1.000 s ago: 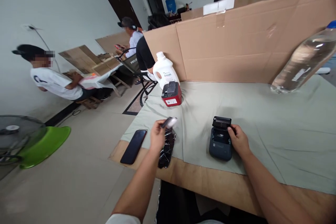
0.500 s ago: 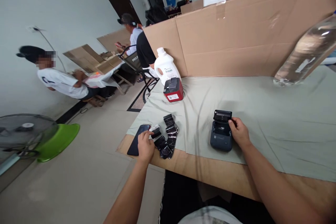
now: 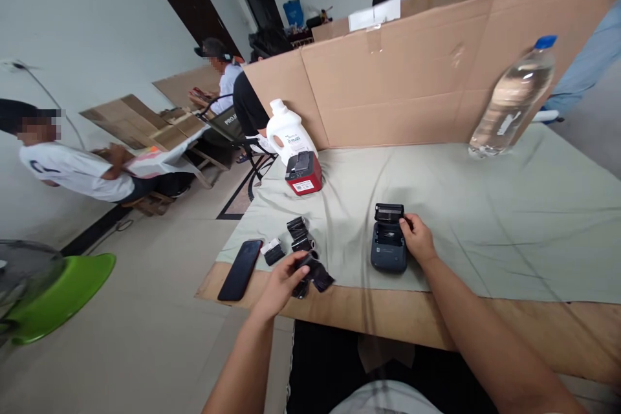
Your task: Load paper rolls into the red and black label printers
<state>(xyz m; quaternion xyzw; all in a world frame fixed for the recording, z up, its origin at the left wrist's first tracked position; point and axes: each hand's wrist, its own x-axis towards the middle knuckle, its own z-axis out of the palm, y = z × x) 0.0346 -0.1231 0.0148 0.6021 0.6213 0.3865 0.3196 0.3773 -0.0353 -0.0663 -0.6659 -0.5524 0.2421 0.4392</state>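
Note:
My right hand [image 3: 417, 240] rests against the right side of a small dark blue label printer [image 3: 389, 248] whose lid stands open, fingers curled on its edge. My left hand [image 3: 284, 281] is closed on a black shiny wrapped pack [image 3: 315, 272] near the table's front edge. Two more black packs [image 3: 298, 233] lie just behind it on the grey cloth [image 3: 485, 220]. A smaller black pack with a white end [image 3: 272, 251] lies to the left, beside a black phone [image 3: 239, 269].
A red and black printer [image 3: 303, 173] and a white jug [image 3: 286, 132] stand at the back left. A clear water bottle [image 3: 512, 98] stands at the back right by a cardboard wall [image 3: 412, 90]. Seated people, a fan and a green bowl [image 3: 58, 297] are left.
My left hand set the pack with the white end down by the phone, then moved right and closed on another black pack. The right hand stayed on the blue printer. The view shifted right.

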